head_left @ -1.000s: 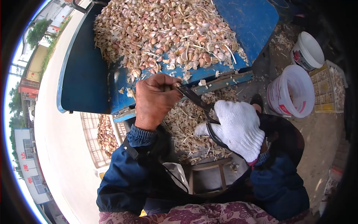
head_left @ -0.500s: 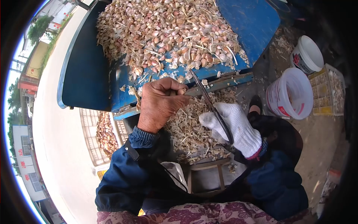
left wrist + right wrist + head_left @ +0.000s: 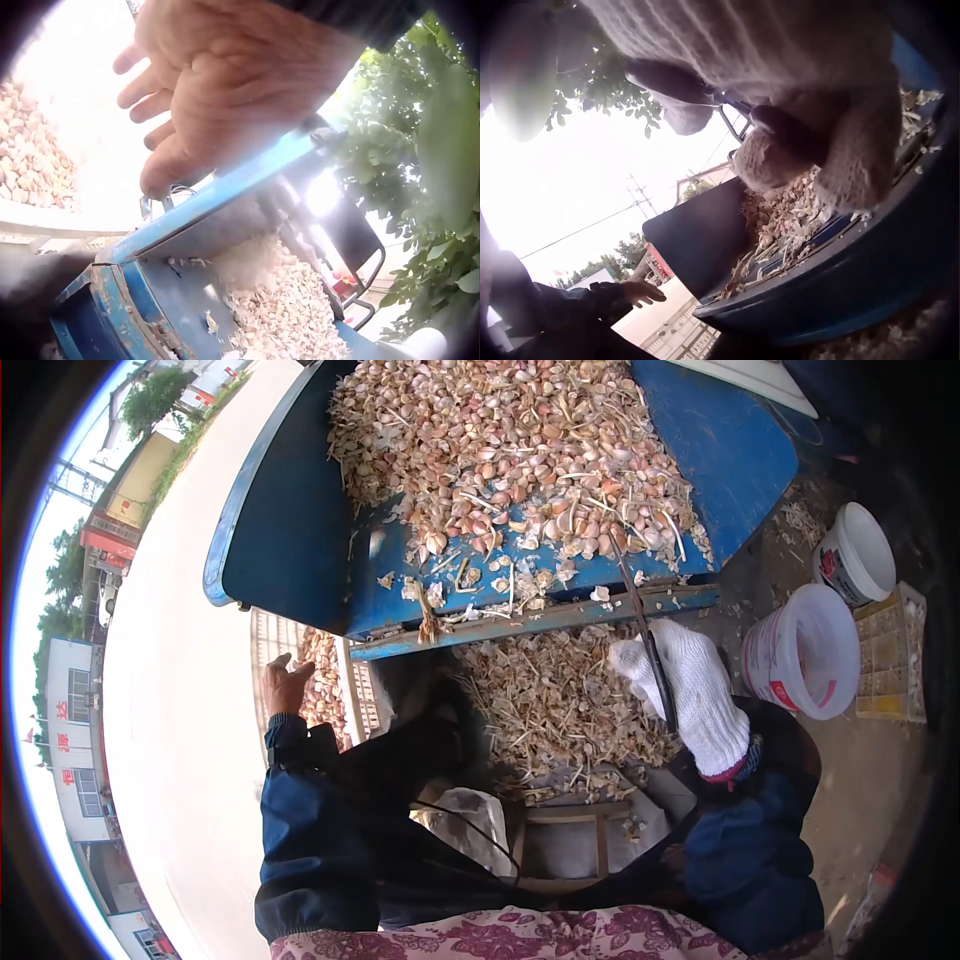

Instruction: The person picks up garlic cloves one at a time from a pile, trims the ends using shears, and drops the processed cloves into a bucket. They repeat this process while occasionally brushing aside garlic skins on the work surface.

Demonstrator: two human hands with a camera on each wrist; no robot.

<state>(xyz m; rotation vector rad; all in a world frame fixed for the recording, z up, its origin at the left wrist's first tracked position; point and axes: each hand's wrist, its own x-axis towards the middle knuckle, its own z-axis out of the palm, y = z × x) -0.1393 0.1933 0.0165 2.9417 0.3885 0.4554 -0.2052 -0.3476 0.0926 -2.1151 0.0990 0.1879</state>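
Note:
My bare left hand [image 3: 288,688] is over the slatted crate [image 3: 352,700] at the left, beside the garlic cloves [image 3: 325,685] in it. Its fingers are loosely extended with nothing between them, as the left wrist view also shows. In a white knitted glove, my right hand [image 3: 700,695] grips dark scissors [image 3: 652,650] by their handles. The blades point away from me, across the front ledge of the blue metal bin [image 3: 275,520]. A heap of garlic cloves [image 3: 520,450] with cut stalks fills the bin's back and middle.
Below the ledge lies a pile of dry stalks and skins [image 3: 560,720], with a wooden stool frame [image 3: 601,845] nearer me. Two white buckets [image 3: 757,658] and a yellow crate [image 3: 885,705] stand at the right. Some stalk scraps [image 3: 428,622] hang over the ledge.
My left hand has gone from the bin's front, where it pinched a garlic clove beside the scissors, down left to the crate; no clove shows in it now. My right hand keeps the scissors, pulled clear.

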